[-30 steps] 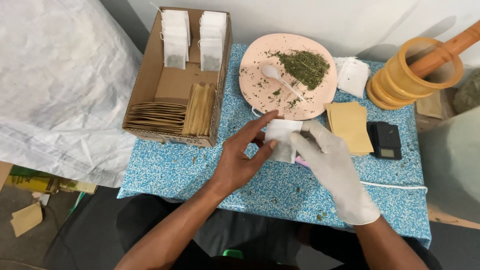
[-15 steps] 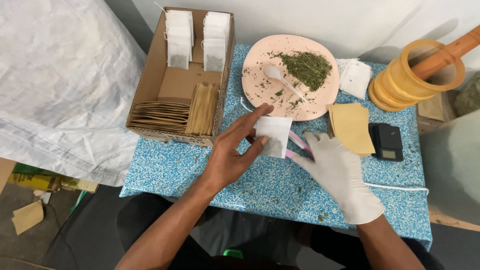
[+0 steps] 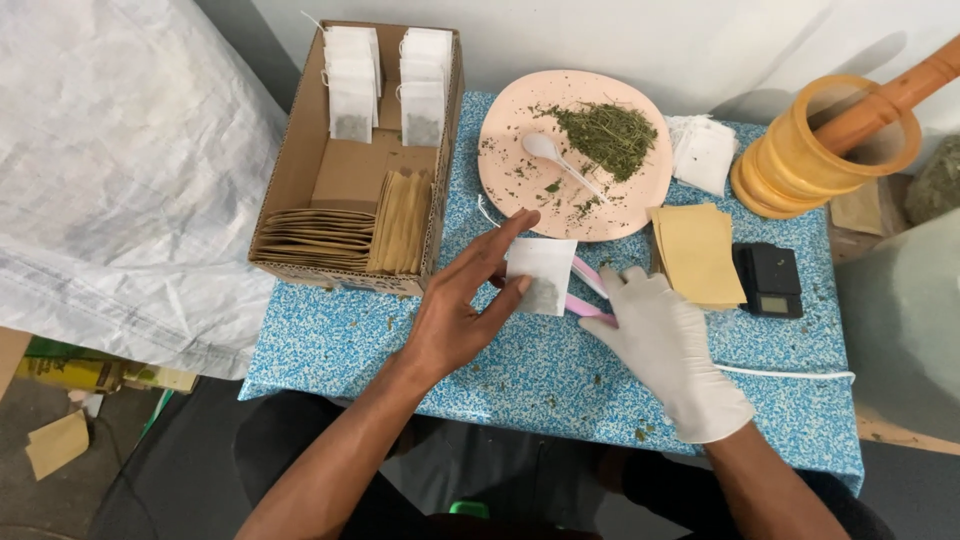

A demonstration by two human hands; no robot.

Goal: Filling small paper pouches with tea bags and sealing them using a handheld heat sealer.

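My left hand (image 3: 460, 305) is bare and pinches a small white filter tea bag (image 3: 542, 273) between thumb and fingers, just above the blue speckled table (image 3: 520, 365). My right hand (image 3: 665, 345), in a white glove, rests flat on the table with its fingers on a pink tool (image 3: 588, 292) that lies partly under the bag. Behind them a peach plate (image 3: 520, 180) holds a pile of dried green herb (image 3: 610, 135) and a white spoon (image 3: 555, 158).
A cardboard box (image 3: 300, 170) at the left holds filled white tea bags and stacks of brown envelopes. More brown envelopes (image 3: 695, 252), a small black scale (image 3: 768, 280), white empty bags (image 3: 705, 152) and a yellow mortar with wooden pestle (image 3: 825, 145) stand at the right.
My left hand has drawn the tea bag a little left and clear of my gloved hand. The gloved hand let go of the bag and settled flat on the pink tool.
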